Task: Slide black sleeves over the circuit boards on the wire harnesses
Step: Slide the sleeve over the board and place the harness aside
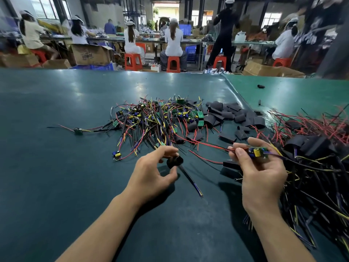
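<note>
My right hand (258, 173) grips a small green circuit board (257, 152) with a yellow part, its red and black wires trailing left between the fingers. My left hand (151, 173) pinches a short black sleeve (174, 161) between thumb and fingers, a little left of the board and apart from it. A black wire bundle (190, 178) with coloured tips runs down from under the sleeve. A tangled heap of bare boards on wire harnesses (156, 118) lies beyond my hands, and loose black sleeves (228, 114) are scattered to its right.
A pile of harnesses with black sleeves on them (311, 148) fills the right side of the green table (56, 167). One stray harness (78, 130) lies left of the heap. A raised seam (238, 95) divides the table top. Seated workers and orange stools line the background.
</note>
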Available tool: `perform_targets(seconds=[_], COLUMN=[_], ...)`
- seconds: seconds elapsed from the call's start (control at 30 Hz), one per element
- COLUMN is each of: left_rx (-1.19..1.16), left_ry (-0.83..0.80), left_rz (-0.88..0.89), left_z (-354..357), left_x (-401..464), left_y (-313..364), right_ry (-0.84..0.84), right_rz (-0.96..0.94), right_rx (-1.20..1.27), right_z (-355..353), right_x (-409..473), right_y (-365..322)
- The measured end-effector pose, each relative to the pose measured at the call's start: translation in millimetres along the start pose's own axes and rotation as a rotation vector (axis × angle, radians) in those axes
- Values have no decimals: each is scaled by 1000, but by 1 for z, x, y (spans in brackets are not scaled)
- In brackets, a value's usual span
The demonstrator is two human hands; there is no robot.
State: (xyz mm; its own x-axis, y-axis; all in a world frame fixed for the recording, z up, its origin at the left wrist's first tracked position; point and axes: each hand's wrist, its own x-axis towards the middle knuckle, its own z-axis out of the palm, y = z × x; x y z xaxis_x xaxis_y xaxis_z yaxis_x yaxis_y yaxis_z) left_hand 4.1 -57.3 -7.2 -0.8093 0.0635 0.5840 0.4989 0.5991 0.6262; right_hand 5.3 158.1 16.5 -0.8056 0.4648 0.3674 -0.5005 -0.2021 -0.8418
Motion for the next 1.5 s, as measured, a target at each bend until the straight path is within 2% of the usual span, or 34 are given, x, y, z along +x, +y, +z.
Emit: perform_targets(seconds=[0.37, 0.6, 0.8, 0.93, 1.17, 1.5], left_rx=[-32, -85, -153, -177, -141, -123], left_ry=[39, -20, 18, 84, 92, -24], left_rz=[5, -20, 32, 69, 52, 13], left_z=[0, 2, 2, 4, 5, 3], left_x=[6, 6, 6, 8, 9, 8], left_y=[-2, -4, -3, -1, -2, -1], right_ry=[-198, -89, -130, -136, -180, -134], right_rz=[60, 124, 194, 199, 175, 183], right_rx=[-54, 95, 119, 89, 40, 149], right_z=[3, 0, 2, 1, -3, -3], right_x=[-5, 1, 0, -1, 1, 4], right_y=[4, 2, 2, 2, 0, -4])
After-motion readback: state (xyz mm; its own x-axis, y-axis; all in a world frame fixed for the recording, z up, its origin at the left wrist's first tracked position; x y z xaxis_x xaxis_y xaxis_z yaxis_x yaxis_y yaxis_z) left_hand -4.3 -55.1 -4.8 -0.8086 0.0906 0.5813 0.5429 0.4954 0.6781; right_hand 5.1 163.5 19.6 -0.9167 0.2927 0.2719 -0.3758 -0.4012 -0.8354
